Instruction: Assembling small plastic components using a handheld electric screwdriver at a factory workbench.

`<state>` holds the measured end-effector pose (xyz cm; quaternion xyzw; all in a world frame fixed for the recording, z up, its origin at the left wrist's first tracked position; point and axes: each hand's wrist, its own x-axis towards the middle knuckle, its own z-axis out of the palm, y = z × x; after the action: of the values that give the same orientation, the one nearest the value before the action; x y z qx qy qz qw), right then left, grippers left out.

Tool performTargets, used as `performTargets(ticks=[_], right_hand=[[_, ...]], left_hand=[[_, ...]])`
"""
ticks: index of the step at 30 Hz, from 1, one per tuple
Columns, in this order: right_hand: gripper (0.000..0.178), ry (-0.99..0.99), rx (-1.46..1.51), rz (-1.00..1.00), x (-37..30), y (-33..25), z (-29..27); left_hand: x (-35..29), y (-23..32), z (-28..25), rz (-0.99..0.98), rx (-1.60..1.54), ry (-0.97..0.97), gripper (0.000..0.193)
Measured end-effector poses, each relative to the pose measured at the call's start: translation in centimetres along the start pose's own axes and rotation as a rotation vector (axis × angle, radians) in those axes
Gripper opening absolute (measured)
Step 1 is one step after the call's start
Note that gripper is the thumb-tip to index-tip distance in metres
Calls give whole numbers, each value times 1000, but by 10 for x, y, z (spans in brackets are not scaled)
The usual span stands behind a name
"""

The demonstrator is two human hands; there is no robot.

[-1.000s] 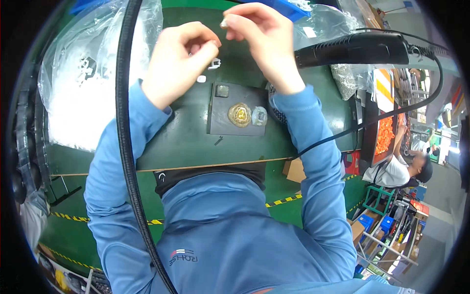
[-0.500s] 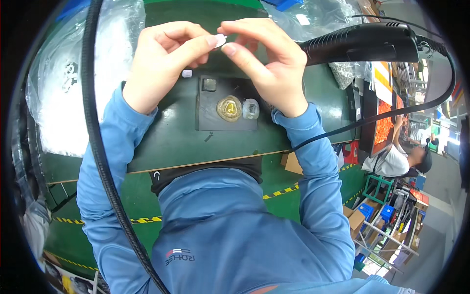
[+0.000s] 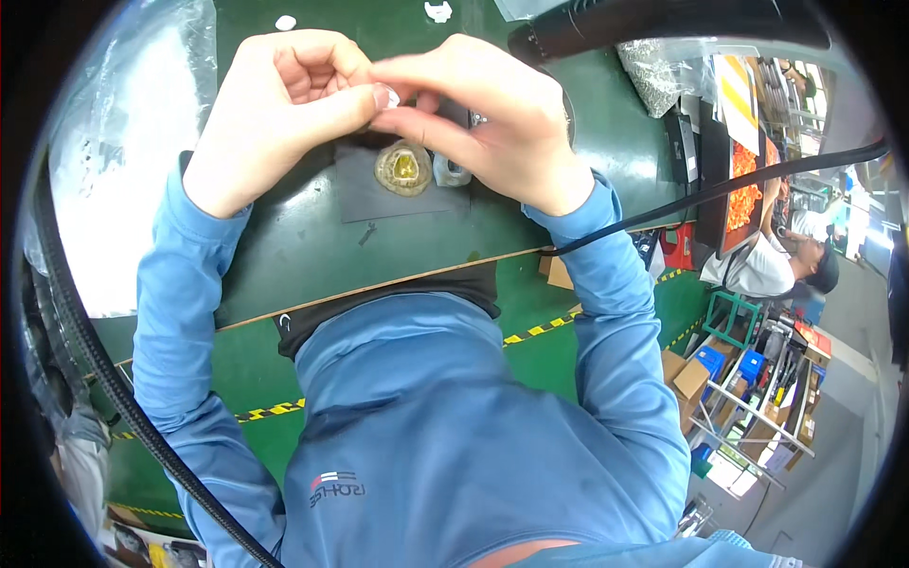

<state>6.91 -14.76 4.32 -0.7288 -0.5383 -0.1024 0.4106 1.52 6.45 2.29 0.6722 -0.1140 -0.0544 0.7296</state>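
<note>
Over the green table, my left hand (image 3: 275,109) pinches a small white part (image 3: 392,98) between thumb and curled fingers. My right hand (image 3: 492,114) meets it from the other side, thumb and forefinger closed at the same part; its fingertips are slightly blurred. Most of the part is hidden by the fingers. Below the hands lies a dark flat mat (image 3: 365,194). On it sit a round, yellowish translucent lump (image 3: 403,168) and, beside my right hand, a greyish translucent block (image 3: 451,173) that is partly covered.
Two white pieces, one rounded (image 3: 285,23) and one notched (image 3: 437,12), lie farther back. Plastic sheeting (image 3: 142,180) covers the left side. A black handheld device (image 3: 663,28) and its cable (image 3: 720,194) reach in from the right. Another person (image 3: 757,270) sits beyond a bin of orange parts (image 3: 741,189).
The view has shifted, so the mat and black device appear higher. My hands have come closer together, the right fingers closing at the white part. White pieces at the back have come into view.
</note>
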Motion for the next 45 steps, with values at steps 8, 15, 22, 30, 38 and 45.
performTargets(ticks=[8, 15, 22, 30, 38, 45], right_hand=[[31, 44, -14, 149, -37, -5, -16], [33, -72, -36, 277, -55, -7, -16], [32, -107, -98, 312, -66, -8, -20], [11, -168, -3, 463, -55, -12, -20], [13, -180, -92, 286, -58, -5, -20], [35, 88, -346, 33, -66, 1, -19]], left_hand=[[-4, 13, -1, 56, 253, 230, 21], [-3, 10, -32, 36, 180, 430, 16], [4, 26, -9, 56, 168, 541, 12], [6, -12, -35, 203, 799, 192, 12], [22, -20, -22, 415, 1237, 73, 16], [24, 16, 18, 160, 616, 113, 31]])
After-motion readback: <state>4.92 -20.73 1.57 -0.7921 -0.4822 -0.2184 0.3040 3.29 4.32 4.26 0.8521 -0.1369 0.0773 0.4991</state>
